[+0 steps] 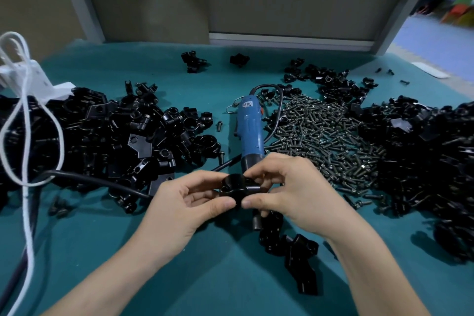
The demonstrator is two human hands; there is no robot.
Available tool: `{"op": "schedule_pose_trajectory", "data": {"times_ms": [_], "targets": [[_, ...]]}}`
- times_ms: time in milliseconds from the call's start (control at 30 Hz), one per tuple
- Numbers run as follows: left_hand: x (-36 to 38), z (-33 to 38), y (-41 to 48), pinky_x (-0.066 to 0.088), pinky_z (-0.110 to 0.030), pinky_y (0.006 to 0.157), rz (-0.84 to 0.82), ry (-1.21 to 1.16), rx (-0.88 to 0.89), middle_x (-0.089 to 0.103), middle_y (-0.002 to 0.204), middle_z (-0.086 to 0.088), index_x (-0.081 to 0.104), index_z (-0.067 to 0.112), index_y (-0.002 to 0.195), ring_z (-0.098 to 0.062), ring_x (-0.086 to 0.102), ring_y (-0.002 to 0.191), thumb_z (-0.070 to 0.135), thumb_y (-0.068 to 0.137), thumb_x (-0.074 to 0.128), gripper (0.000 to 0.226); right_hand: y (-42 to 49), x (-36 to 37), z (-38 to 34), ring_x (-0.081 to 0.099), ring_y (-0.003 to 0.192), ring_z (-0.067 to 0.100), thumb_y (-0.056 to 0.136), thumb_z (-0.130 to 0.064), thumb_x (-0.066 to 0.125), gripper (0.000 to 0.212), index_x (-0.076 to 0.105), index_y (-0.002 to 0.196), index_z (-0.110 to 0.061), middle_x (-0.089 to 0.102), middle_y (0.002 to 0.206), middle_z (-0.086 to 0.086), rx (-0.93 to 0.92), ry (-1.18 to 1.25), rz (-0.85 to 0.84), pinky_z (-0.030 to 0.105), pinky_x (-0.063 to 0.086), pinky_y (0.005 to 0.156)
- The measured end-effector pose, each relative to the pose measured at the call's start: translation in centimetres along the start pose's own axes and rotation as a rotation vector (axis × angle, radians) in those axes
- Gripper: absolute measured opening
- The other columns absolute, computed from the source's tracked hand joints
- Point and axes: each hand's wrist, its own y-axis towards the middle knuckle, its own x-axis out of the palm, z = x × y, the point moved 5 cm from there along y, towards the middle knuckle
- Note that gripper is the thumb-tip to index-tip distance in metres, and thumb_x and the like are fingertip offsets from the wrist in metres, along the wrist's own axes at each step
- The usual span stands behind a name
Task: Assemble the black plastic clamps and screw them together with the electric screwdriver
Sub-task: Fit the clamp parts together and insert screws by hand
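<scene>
I am holding a black plastic clamp [237, 187] between both hands, just above the teal mat [205, 277] near its front middle. My left hand [184, 202] is pinching the clamp's left side, its thumb pressing the near edge and its fingers curling over the far edge. My right hand [289, 195] is gripping the right side in the same way, fingers bent over the top and thumb lying along the front, so the two thumb tips are nearly meeting. Neither hand is opening wide; both are curling closely round the part. The blue electric screwdriver [250, 131] is lying on the mat just beyond my fingers, untouched, its dark nose pointing toward me. A heap of screws [325, 136] is spreading to its right, and heaps of black parts are lying at the far left [102, 136] and far right [431, 161]. A few joined black pieces [295, 246] are sitting under my right wrist
</scene>
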Motion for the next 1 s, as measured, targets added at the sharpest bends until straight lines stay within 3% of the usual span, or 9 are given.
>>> {"op": "schedule_pose_trajectory", "data": {"times_ms": [100, 167, 300, 433, 633, 700, 767, 867, 1000], "targets": [[0.0, 0.0, 0.0, 0.051, -0.01, 0.072, 0.03, 0.007, 0.013, 0.076, 0.085, 0.003, 0.078, 0.036, 0.08, -0.005, 0.07, 0.076, 0.024, 0.05, 0.077, 0.032, -0.5, -1.3, -1.0, 0.065, 0.076, 0.01, 0.06, -0.039, 0.084, 0.04, 0.07, 0.097, -0.033, 0.064, 0.087, -0.007, 0.03, -0.028, -0.058, 0.021, 0.056, 0.071], [-0.1, 0.0, 0.1, 0.051, -0.01, 0.073, 0.045, 0.022, 0.016, 0.076, 0.086, 0.005, 0.078, 0.038, 0.08, -0.005, 0.07, 0.077, 0.028, 0.049, 0.078, 0.033, 0.0, -4.6, -0.7, 0.067, 0.074, 0.003, 0.06, -0.048, 0.075, 0.042, 0.068, 0.1, -0.037, 0.069, 0.087, -0.015, 0.054, -0.003, 0.073, 0.012, 0.053, 0.068], [-0.2, -0.3, 0.4, 0.053, -0.012, 0.072, 0.045, 0.005, 0.002, 0.076, 0.088, 0.004, 0.078, 0.037, 0.081, -0.008, 0.071, 0.08, 0.03, 0.048, 0.078, 0.034, 3.9, -12.7, 3.1, 0.065, 0.07, 0.008, 0.087, -0.013, 0.068, 0.011, 0.071, 0.088, -0.023, 0.072, 0.083, -0.004, 0.207, -0.288, 0.553, 0.008, 0.047, 0.057], [-0.1, -0.5, 0.4, 0.053, -0.013, 0.069, 0.033, -0.041, -0.011, 0.076, 0.088, 0.002, 0.078, 0.036, 0.082, -0.01, 0.072, 0.079, 0.033, 0.046, 0.079, 0.036, 7.8, -13.2, 8.1, 0.063, 0.092, 0.024, 0.088, -0.007, 0.067, 0.016, 0.071, 0.103, -0.01, 0.069, 0.108, 0.011, 0.314, -0.623, 0.449, 0.035, 0.053, 0.09], [0.0, -0.4, 0.6, 0.052, -0.011, 0.07, 0.005, -0.031, 0.011, 0.076, 0.088, 0.006, 0.077, 0.039, 0.083, -0.007, 0.071, 0.079, 0.034, 0.048, 0.078, 0.035, 9.0, -13.0, 8.9, 0.062, 0.09, 0.026, 0.09, -0.006, 0.063, 0.01, 0.07, 0.096, -0.01, 0.068, 0.102, 0.01, 0.216, -0.795, 0.435, 0.039, 0.052, 0.086], [0.0, -0.4, 0.6, 0.051, -0.01, 0.07, 0.014, -0.031, 0.013, 0.076, 0.087, 0.007, 0.077, 0.04, 0.083, -0.005, 0.07, 0.078, 0.036, 0.047, 0.078, 0.036, 8.3, -13.3, 8.3, 0.061, 0.086, 0.019, 0.093, -0.008, 0.06, 0.01, 0.067, 0.099, -0.011, 0.066, 0.099, 0.004, 0.209, -0.627, 0.557, 0.032, 0.051, 0.081], [0.0, -0.4, 0.6, 0.051, -0.009, 0.07, 0.012, -0.023, 0.02, 0.076, 0.087, 0.008, 0.076, 0.041, 0.082, -0.004, 0.07, 0.078, 0.036, 0.048, 0.078, 0.035, 7.2, -13.4, 7.2, 0.066, 0.075, 0.014, 0.095, -0.007, 0.057, 0.009, 0.064, 0.096, -0.012, 0.068, 0.093, 0.003, 0.191, -0.186, 0.659, 0.025, 0.055, 0.074], [-0.1, -0.6, 0.7, 0.05, -0.008, 0.07, 0.013, -0.01, 0.019, 0.076, 0.086, 0.009, 0.076, 0.042, 0.081, -0.002, 0.069, 0.077, 0.038, 0.049, 0.078, 0.033, 5.7, -11.6, 4.9, 0.07, 0.071, 0.013, 0.092, 0.001, 0.056, 0.017, 0.068, 0.096, -0.009, 0.072, 0.084, 0.008, 0.167, 0.372, 0.548, 0.019, 0.056, 0.067], [-0.2, -0.7, 0.7, 0.051, -0.01, 0.07, 0.018, -0.02, 0.009, 0.076, 0.086, 0.008, 0.076, 0.043, 0.081, -0.003, 0.07, 0.077, 0.038, 0.048, 0.078, 0.033, 3.8, -8.4, 1.2, 0.072, 0.078, 0.016, 0.085, 0.005, 0.061, 0.023, 0.073, 0.094, -0.013, 0.074, 0.089, 0.008, 0.176, 0.383, 0.333, 0.017, 0.055, 0.072]]}}
